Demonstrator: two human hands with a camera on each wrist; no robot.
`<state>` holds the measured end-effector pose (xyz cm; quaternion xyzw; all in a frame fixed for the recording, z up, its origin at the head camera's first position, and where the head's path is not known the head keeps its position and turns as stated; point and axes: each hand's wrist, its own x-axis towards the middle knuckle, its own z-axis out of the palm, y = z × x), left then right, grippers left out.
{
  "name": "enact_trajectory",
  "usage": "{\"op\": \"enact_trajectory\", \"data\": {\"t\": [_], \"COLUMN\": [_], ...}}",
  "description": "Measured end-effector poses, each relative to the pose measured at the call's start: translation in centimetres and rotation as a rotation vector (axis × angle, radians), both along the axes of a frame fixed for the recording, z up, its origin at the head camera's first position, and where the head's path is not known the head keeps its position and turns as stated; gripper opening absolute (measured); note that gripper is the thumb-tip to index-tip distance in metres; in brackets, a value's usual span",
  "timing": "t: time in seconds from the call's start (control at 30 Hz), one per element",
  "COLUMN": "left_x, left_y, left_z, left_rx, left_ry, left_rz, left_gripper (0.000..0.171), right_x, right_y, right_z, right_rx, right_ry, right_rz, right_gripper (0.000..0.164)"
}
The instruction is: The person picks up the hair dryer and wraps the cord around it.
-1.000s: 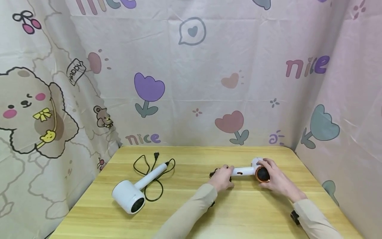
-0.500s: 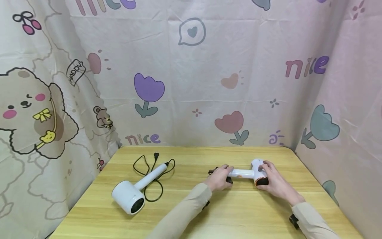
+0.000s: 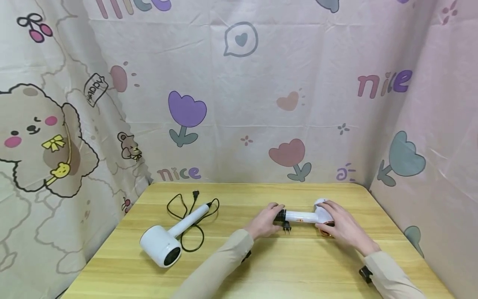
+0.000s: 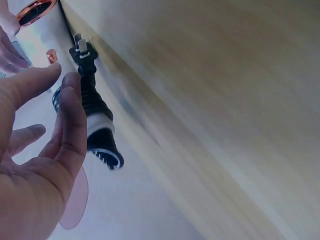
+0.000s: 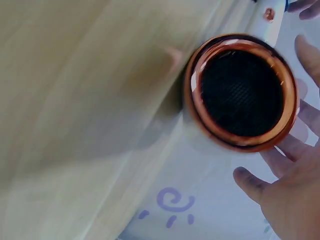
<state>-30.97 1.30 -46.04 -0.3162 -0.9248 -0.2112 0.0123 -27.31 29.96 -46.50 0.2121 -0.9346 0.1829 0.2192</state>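
Note:
A white hair dryer with a copper-rimmed, dark-grilled end lies on the table at the right, its handle point(image 3: 301, 217) pointing left. Its black cord point(image 3: 281, 215) is bundled at the handle's end, with the two-pin plug point(image 3: 286, 226) hanging beside it. My left hand point(image 3: 263, 222) is at the cord bundle; the left wrist view shows its fingers loosely bent, thumb and fingertips apart, next to the bundled cord point(image 4: 95, 102). Around the dryer's head point(image 3: 323, 211) my right hand point(image 3: 345, 226) is spread. In the right wrist view, its fingers stand loosely beside the copper-rimmed grille point(image 5: 242, 92).
A second white hair dryer point(image 3: 158, 246) lies at the left of the table, its black cord point(image 3: 192, 251) looped loosely behind and beside it. The wooden table point(image 3: 239, 265) is bounded by a printed curtain point(image 3: 231, 104) at the back and sides.
My left hand has moved left, off the handle's end, uncovering the cord bundle and plug. The dryer has rolled so its grille faces lower. My right hand's fingers have loosened around the head.

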Motion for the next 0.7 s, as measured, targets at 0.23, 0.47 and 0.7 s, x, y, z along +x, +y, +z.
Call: {"op": "enact_trajectory", "data": {"t": [0.23, 0.47, 0.7], "left_x": [0.8, 1.7, 2.5], "left_y": [-2.5, -6.4, -10.5], "left_z": [1.1, 1.9, 2.9], "left_rx": [0.034, 0.028, 0.044], "left_ry": [-0.002, 0.028, 0.026], "left_rz": [-0.016, -0.009, 0.029], "left_gripper": [0.08, 0.074, 0.066], "right_x": [-0.1, -0.4, -0.8], "right_y": [-2.2, -5.1, -7.3], "right_z": [0.8, 1.0, 1.3], "right_rx": [0.048, 0.021, 0.024], "right_ry": [-0.007, -0.055, -0.066], "right_rz": [0.031, 0.064, 0.093], "right_gripper": [0.057, 0.049, 0.048]}}
